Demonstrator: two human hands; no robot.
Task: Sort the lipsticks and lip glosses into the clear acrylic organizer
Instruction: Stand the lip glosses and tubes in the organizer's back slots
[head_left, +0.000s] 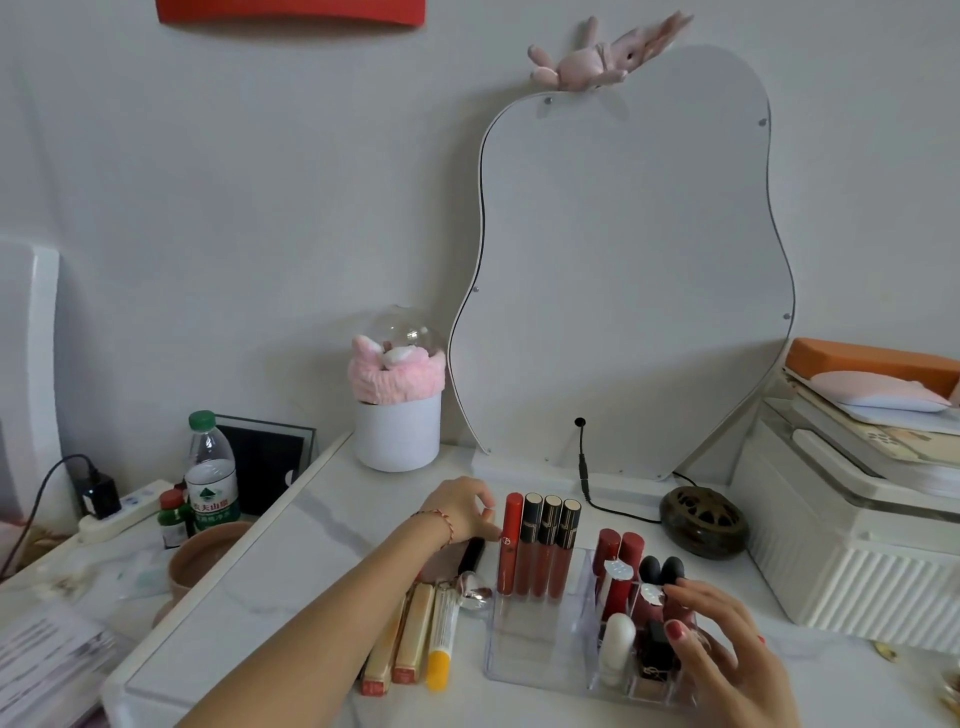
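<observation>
A clear acrylic organizer sits on the white table in front of me. Several lip gloss tubes stand in a row at its back left; the red-capped one is the leftmost. Dark red lipsticks, two black-capped ones and a white tube fill the right compartments. My left hand touches the red-capped gloss at its left side. My right hand rests, fingers spread, on the organizer's right compartments. Gold-cased tubes, a yellow-capped tube and a black tube lie left of the organizer.
A curved mirror leans on the wall behind, its cable trailing to a round dark burner. A white pot with pink plush stands back left. White ribbed box at right; water bottle and bowl at left.
</observation>
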